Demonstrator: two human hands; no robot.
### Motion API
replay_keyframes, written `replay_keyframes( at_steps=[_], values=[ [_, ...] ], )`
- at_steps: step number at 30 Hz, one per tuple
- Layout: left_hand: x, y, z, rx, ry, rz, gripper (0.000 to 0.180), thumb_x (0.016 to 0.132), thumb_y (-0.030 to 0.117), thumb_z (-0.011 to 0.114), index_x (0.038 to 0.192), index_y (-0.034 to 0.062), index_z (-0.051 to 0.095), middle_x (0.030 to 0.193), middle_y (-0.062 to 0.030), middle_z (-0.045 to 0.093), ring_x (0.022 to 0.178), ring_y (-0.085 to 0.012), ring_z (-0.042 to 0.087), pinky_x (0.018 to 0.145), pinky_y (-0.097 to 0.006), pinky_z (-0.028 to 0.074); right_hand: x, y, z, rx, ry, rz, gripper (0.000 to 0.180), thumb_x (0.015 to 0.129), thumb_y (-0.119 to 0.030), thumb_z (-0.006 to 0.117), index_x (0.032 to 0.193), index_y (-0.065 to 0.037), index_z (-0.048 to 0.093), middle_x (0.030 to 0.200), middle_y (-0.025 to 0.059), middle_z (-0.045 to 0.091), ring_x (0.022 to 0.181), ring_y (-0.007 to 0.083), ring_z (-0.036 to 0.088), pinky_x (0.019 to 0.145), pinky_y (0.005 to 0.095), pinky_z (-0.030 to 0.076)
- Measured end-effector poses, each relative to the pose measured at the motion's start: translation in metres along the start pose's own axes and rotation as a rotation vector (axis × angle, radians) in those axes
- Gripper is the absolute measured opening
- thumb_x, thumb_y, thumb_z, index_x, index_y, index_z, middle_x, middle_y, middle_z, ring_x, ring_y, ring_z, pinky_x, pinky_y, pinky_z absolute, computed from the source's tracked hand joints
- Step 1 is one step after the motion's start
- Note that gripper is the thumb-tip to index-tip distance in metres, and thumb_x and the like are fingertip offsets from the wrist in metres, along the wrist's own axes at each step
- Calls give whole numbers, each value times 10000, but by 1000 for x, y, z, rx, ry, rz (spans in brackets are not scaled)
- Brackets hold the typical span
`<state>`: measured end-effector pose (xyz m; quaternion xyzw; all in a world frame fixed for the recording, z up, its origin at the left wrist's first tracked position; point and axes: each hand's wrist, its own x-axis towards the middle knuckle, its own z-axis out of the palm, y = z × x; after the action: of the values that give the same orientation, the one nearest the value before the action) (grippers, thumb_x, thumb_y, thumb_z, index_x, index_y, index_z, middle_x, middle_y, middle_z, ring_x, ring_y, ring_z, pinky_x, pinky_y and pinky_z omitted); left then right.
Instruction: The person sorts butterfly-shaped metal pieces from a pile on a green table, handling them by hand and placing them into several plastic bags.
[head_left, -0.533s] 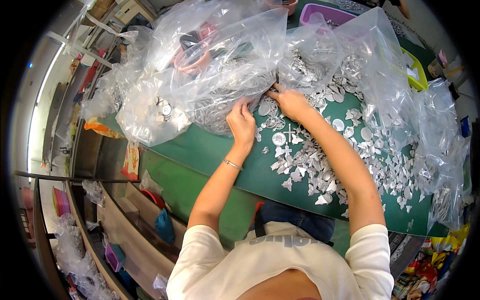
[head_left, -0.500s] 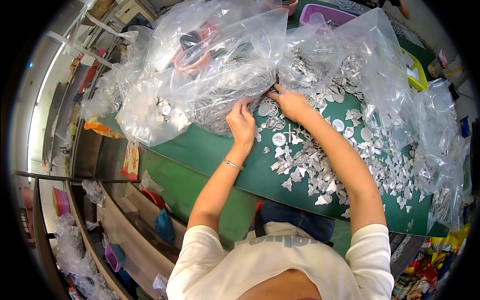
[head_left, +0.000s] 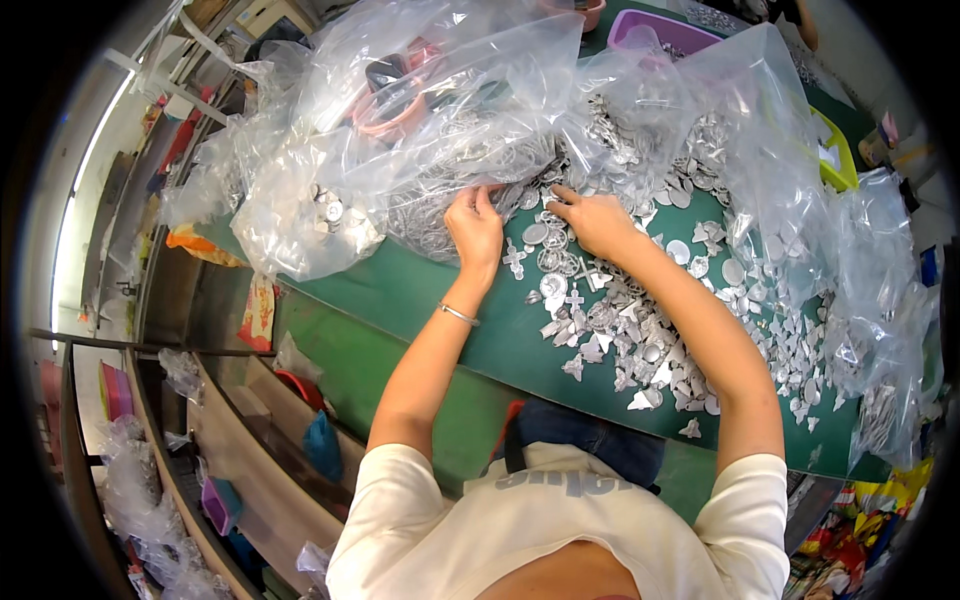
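Observation:
My left hand pinches the near edge of a clear plastic bag full of silver metal pieces, many of them ring-like. By the bag's mouth, my right hand has its fingers curled in among the loose pieces; whatever lies between the fingertips is too small to make out. Round medallions lie just under those fingertips. A cross-shaped charm sits on the green tabletop between my hands. Below my right hand and forearm spreads a heap of silver charms in mixed flat shapes.
More clear bags of metal pieces stand at the left and back. A pink basket shows through the plastic. Behind are a purple basket and a yellow-green tray. Shelves with bins stand at the lower left.
My right hand has drawn back slightly from the bag's mouth, toward me. More medallions and a cross charm now show on the table between my hands. My left hand stays at the bag's edge.

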<state>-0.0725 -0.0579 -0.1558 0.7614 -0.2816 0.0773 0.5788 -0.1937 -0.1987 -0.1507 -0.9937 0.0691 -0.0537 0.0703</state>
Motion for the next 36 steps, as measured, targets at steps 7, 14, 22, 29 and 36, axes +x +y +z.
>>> replay_keyframes(
  at_steps=[7, 14, 22, 29, 36],
  values=[
    [2, 10, -3, -14, -68, -105, 196, 816, 13, 482, 804, -18, 676, 685, -173, 629, 591, -265, 603, 639, -343, 460, 19, 6, 11, 58, 72, -20, 432, 747, -22, 512, 1148, -165, 583, 1256, 27, 524, 895, 279, 634, 726, 397, 512],
    [7, 5, -8, -27, -96, -53, 200, 838, 19, 482, 826, -15, 679, 660, -133, 616, 528, -193, 563, 563, -301, 441, 9, -6, 8, -59, 37, -43, 373, 770, -85, 516, 1117, -188, 610, 1161, 88, 571, 769, 266, 657, 643, 382, 513],
    [6, -3, -11, -50, -74, -35, 179, 814, 13, 504, 815, -2, 683, 686, -175, 631, 596, -267, 599, 628, -336, 460, 3, -10, -1, 139, 125, 2, 280, 733, -22, 531, 984, -94, 631, 1062, 115, 582, 779, 329, 624, 658, 432, 497],
    [9, -2, -7, -75, -105, -51, 178, 820, 2, 501, 826, -20, 677, 718, -162, 653, 611, -234, 610, 635, -332, 467, 48, -30, 34, 68, 270, 104, 97, 724, -77, 565, 782, -71, 643, 921, 168, 595, 721, 304, 648, 612, 409, 518],
    [7, 0, -11, -107, -146, -106, 182, 827, -5, 492, 844, -25, 672, 730, -145, 661, 548, -177, 588, 580, -313, 468, 14, -31, 19, -50, 224, -58, 41, 693, -86, 583, 701, -50, 601, 822, 109, 580, 671, 282, 626, 566, 379, 495]
  ],
)
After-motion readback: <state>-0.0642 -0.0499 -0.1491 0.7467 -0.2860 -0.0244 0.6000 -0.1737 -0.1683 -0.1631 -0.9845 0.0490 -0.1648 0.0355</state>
